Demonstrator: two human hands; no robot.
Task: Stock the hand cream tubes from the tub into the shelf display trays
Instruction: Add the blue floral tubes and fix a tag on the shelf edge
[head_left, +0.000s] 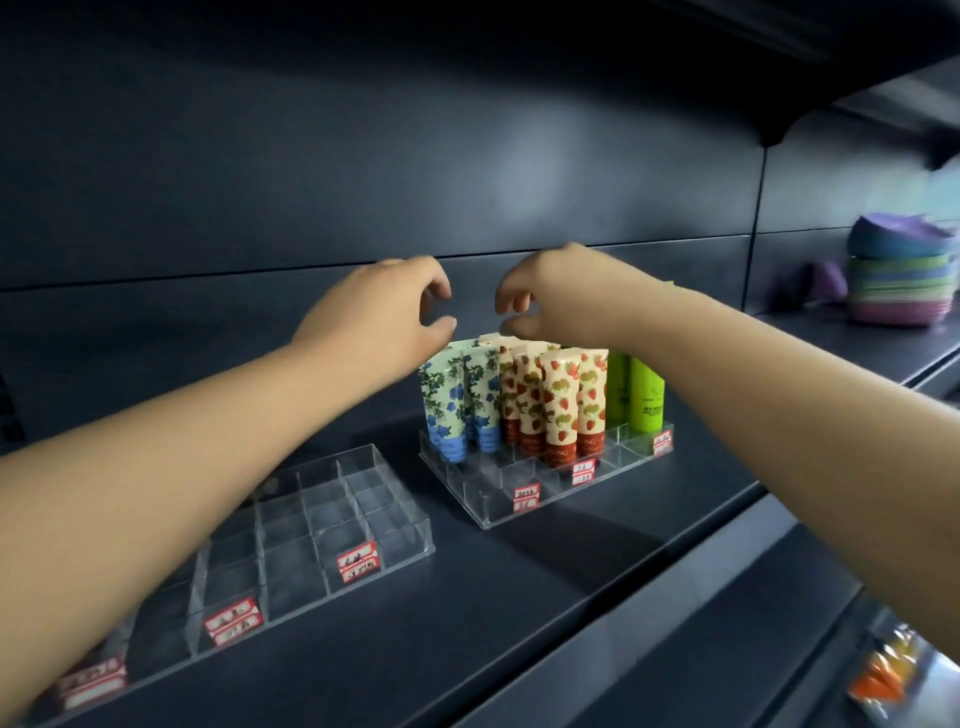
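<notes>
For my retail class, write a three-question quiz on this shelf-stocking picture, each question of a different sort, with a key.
1. True or false: the clear tray on the left holds several tubes.
2. Which tubes stand furthest right in the stocked tray? A blue-flower tubes; B strawberry tubes; C green tubes.
3. Fill in: the left hand and right hand hover above the ____ of the standing tubes.

Key
1. False: its compartments show no tubes.
2. C.
3. Tops; both hands have curled fingers, and no tube shows in either grip.
</notes>
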